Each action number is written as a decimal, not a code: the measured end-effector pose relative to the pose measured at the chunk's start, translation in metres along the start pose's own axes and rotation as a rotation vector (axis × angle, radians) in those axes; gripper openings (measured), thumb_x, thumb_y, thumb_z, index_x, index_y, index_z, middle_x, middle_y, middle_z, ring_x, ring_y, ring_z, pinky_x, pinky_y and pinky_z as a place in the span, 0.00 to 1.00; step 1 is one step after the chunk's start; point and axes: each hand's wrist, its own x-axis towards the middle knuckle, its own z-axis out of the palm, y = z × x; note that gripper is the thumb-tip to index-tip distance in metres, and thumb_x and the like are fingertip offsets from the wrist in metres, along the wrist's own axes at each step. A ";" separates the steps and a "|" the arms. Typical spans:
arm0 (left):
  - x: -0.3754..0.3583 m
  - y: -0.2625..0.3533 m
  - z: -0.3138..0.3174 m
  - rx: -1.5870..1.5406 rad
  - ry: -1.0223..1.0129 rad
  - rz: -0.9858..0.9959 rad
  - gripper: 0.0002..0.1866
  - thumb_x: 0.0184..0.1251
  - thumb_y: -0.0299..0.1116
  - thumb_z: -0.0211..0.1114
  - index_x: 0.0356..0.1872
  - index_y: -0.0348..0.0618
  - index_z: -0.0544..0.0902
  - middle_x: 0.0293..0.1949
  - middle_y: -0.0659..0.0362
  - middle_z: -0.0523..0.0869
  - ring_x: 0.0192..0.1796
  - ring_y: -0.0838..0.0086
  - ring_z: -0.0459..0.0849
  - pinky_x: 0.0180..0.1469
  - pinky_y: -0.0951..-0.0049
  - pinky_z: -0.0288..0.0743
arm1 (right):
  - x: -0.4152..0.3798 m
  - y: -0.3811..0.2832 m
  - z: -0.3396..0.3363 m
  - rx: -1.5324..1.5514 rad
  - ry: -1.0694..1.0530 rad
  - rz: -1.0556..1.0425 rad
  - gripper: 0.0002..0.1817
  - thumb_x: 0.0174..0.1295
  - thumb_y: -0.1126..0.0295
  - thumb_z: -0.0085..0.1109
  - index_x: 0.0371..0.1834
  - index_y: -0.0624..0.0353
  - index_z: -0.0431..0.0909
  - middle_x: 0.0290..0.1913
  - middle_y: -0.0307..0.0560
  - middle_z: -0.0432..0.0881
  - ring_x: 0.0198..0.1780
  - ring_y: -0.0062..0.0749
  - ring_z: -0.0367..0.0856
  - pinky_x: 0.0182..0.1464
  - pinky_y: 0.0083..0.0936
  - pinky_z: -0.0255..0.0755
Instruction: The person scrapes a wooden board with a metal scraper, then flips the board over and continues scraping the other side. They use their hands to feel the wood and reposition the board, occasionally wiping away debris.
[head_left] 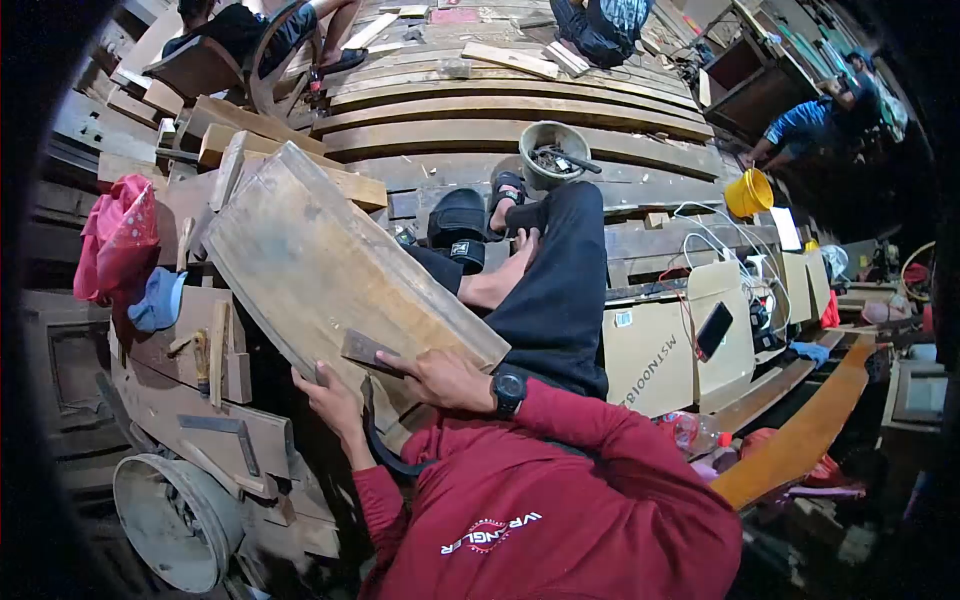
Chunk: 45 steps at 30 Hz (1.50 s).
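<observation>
A broad wooden panel [300,250] with a raised edge strip lies tilted across my lap, its face scuffed and greyish at the far end. My right hand [455,378], with a black watch at the wrist, is closed on a flat metal blade [372,350]. The index finger stretches along the blade, which rests at the panel's near end. My left hand [335,405] grips the panel's near left edge, thumb upward and the other fingers partly hidden beneath it.
On the left are a try square [225,435], a chisel [202,362] and a white bucket [175,525]. Ahead stands a pail of small pieces [550,160]. To the right lie a cardboard box [650,355] and a phone [713,330]. Other people [815,120] sit farther off.
</observation>
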 end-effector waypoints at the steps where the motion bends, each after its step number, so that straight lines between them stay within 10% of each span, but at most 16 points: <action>1: 0.001 -0.004 0.002 -0.003 0.017 0.034 0.33 0.84 0.47 0.56 0.77 0.36 0.60 0.56 0.25 0.83 0.60 0.31 0.82 0.58 0.43 0.76 | -0.001 0.003 -0.002 0.001 0.002 -0.023 0.35 0.68 0.65 0.56 0.81 0.40 0.67 0.28 0.62 0.83 0.29 0.60 0.85 0.34 0.53 0.76; 16: 0.002 0.005 -0.003 -0.047 -0.026 -0.055 0.33 0.84 0.46 0.55 0.78 0.37 0.59 0.58 0.26 0.82 0.61 0.31 0.82 0.59 0.43 0.77 | 0.087 0.111 -0.105 -0.014 0.737 0.192 0.11 0.63 0.63 0.61 0.38 0.61 0.79 0.36 0.67 0.85 0.39 0.67 0.86 0.41 0.56 0.78; 20: -0.002 -0.022 0.002 -0.074 -0.011 0.014 0.32 0.84 0.45 0.55 0.79 0.37 0.59 0.59 0.26 0.82 0.61 0.32 0.82 0.59 0.44 0.77 | 0.163 0.245 -0.123 -0.192 0.757 0.190 0.18 0.61 0.60 0.61 0.48 0.58 0.89 0.59 0.68 0.83 0.55 0.64 0.85 0.58 0.56 0.79; 22: 0.004 -0.016 0.003 -0.086 -0.025 0.002 0.32 0.84 0.45 0.55 0.79 0.37 0.59 0.60 0.26 0.81 0.62 0.32 0.82 0.60 0.45 0.77 | 0.197 0.303 -0.110 -0.120 0.430 0.407 0.23 0.59 0.56 0.61 0.53 0.53 0.89 0.65 0.62 0.82 0.58 0.63 0.85 0.64 0.51 0.77; 31: -0.010 0.005 -0.012 -0.026 -0.006 -0.035 0.34 0.84 0.48 0.56 0.79 0.38 0.59 0.63 0.27 0.80 0.63 0.33 0.81 0.62 0.46 0.75 | 0.168 0.283 -0.108 0.042 0.413 0.284 0.26 0.53 0.60 0.60 0.54 0.61 0.87 0.50 0.67 0.87 0.54 0.66 0.84 0.60 0.48 0.78; 45: -0.017 0.032 -0.021 -0.079 0.021 0.043 0.34 0.84 0.49 0.56 0.79 0.37 0.58 0.60 0.26 0.81 0.60 0.32 0.82 0.58 0.45 0.78 | 0.173 0.312 -0.090 -0.165 0.334 0.062 0.22 0.53 0.65 0.64 0.51 0.63 0.86 0.56 0.59 0.84 0.58 0.58 0.83 0.62 0.46 0.78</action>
